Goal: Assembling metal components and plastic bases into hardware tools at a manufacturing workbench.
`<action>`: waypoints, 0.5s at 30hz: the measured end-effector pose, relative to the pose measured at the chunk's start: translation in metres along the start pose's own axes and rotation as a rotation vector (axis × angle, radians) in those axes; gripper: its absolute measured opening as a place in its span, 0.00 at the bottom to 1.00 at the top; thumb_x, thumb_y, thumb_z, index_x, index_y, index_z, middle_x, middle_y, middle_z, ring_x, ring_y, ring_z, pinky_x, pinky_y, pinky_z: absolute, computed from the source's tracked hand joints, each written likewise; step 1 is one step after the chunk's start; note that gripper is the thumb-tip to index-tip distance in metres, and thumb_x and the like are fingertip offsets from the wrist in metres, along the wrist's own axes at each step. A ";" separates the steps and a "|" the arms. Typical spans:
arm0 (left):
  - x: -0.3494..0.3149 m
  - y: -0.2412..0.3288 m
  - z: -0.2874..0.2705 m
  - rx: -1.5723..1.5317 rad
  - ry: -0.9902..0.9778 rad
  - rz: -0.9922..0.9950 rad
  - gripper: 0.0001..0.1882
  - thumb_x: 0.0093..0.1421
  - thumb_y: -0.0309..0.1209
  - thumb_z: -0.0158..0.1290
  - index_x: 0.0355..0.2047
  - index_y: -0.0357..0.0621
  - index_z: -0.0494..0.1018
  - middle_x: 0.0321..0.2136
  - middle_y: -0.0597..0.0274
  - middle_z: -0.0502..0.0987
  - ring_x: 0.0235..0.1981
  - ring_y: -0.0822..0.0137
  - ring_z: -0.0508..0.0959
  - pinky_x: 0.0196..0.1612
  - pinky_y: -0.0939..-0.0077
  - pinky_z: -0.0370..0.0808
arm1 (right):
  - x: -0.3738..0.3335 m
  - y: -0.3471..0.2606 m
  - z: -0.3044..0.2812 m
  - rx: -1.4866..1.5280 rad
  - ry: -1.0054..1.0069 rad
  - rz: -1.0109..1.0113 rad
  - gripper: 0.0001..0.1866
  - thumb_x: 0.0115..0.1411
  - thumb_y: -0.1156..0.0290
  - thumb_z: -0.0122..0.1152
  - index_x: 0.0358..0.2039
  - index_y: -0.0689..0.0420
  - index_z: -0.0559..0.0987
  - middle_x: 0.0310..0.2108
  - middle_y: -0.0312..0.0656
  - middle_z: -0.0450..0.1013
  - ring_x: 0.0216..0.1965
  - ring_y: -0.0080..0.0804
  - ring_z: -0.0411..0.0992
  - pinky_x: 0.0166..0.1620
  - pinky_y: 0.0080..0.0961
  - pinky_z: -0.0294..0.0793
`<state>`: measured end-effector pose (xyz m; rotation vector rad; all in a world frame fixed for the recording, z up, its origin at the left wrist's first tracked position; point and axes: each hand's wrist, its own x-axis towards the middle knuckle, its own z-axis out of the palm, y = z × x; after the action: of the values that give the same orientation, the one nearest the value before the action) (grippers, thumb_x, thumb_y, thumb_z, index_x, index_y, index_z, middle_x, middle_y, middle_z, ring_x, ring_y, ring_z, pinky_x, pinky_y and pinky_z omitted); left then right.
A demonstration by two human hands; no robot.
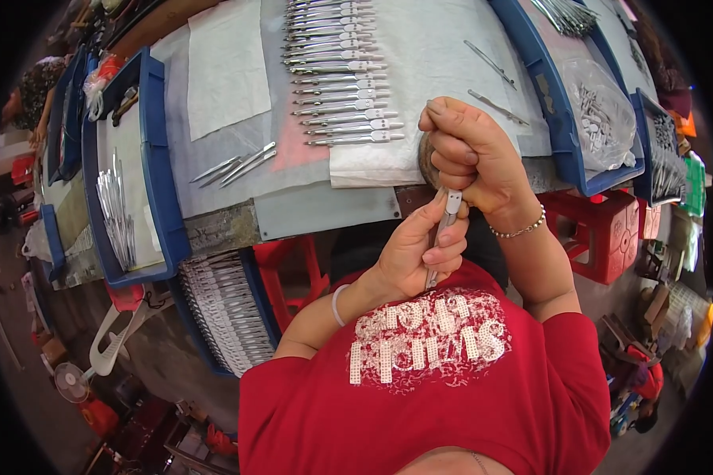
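Shirt (467, 404), tool (453, 203) between left fingers (442, 254)

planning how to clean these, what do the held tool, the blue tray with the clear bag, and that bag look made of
Tool: probably metal, pale grey, satin; its slim, straight form suggests it, though the whitish top could be coated or plastic.
Tray: likely rigid plastic, from its even blue colour and moulded-looking rim.
Bag: apparently thin plastic film, glossy, crinkled and see-through.

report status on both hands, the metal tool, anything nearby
Left hand closed around metal tool. Right hand fisted by its white end, contents hidden. Row of similar tools lying beyond.
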<state>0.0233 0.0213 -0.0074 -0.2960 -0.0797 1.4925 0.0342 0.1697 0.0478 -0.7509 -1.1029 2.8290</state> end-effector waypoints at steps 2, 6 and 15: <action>0.000 0.000 -0.001 -0.014 -0.006 0.004 0.17 0.67 0.44 0.35 0.39 0.43 0.63 0.18 0.71 0.62 0.11 0.82 0.57 0.15 0.89 0.54 | 0.002 0.001 0.000 0.012 -0.003 -0.005 0.11 0.65 0.65 0.45 0.30 0.58 0.69 0.09 0.24 0.48 0.10 0.11 0.40 0.12 0.11 0.38; 0.000 0.002 0.000 -0.038 -0.027 0.039 0.17 0.67 0.44 0.34 0.39 0.42 0.63 0.19 0.71 0.62 0.11 0.82 0.57 0.15 0.89 0.54 | 0.005 0.001 -0.010 0.117 -0.126 0.000 0.10 0.62 0.65 0.50 0.32 0.59 0.71 0.13 0.27 0.58 0.13 0.13 0.51 0.15 0.12 0.49; -0.010 0.017 0.003 0.098 0.032 0.187 0.16 0.67 0.42 0.35 0.39 0.40 0.64 0.18 0.71 0.62 0.11 0.82 0.56 0.14 0.89 0.54 | -0.005 -0.019 -0.054 -1.180 0.156 -0.515 0.04 0.56 0.78 0.55 0.32 0.63 0.73 0.24 0.36 0.69 0.27 0.17 0.66 0.32 0.16 0.67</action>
<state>0.0049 0.0129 -0.0071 -0.2532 0.0486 1.6708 0.0589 0.2168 0.0278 -0.5170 -2.4454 1.4882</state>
